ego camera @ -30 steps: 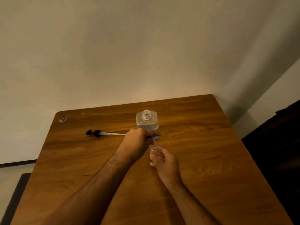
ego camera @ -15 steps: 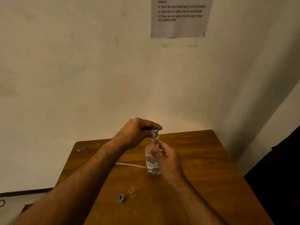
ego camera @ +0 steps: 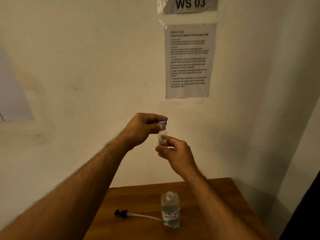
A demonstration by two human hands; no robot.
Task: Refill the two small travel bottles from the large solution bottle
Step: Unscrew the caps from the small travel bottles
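Head view shows both hands raised in front of the wall, well above the large solution bottle (ego camera: 170, 210), which stands upright on the wooden table (ego camera: 225, 201). That bottle is clear and uncapped at its neck, holding clear liquid to roughly two thirds of its height, with a white handwritten label low on its front. Straight above it the right hand (ego camera: 174, 153) pinches the lower part of a small travel bottle (ego camera: 162, 138), upright, clear, with a small label reading "17B"; its fill level cannot be told. The left hand (ego camera: 144, 129) has its fingers curled round the blue cap (ego camera: 162, 125) sitting on top of that small bottle. Left of the large bottle, a black pump head with a white tube (ego camera: 135, 215) lies flat on the table, the tube's end reaching the bottle's base
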